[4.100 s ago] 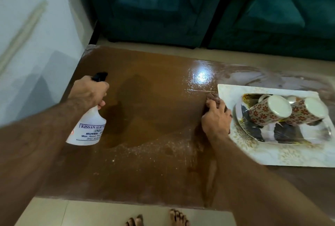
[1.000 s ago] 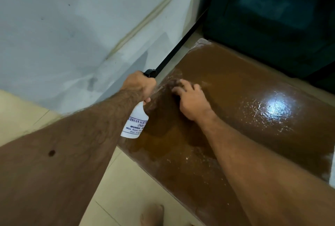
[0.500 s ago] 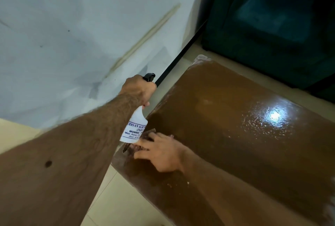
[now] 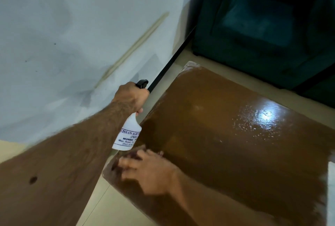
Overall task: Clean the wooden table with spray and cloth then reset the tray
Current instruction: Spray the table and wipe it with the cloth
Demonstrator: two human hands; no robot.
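The brown wooden table (image 4: 226,135) fills the right half of the view, glossy with a light glare. My left hand (image 4: 131,96) grips the neck of a white spray bottle (image 4: 128,136) with a black nozzle, held off the table's left edge. My right hand (image 4: 150,169) presses flat on a dark cloth (image 4: 135,154) at the table's near left corner; the cloth is mostly hidden under the fingers and the hand is blurred. A white sliver of the tray (image 4: 331,189) shows at the right edge.
A pale wall (image 4: 72,35) stands close along the table's left side, with a black skirting strip (image 4: 166,66). A teal sofa (image 4: 262,26) sits beyond the far edge. Beige floor tiles (image 4: 108,204) lie below the near corner.
My right hand has drawn the cloth from the far left edge down to the near left corner. The left hand keeps the bottle in the same place. The view turned left since four seconds ago.
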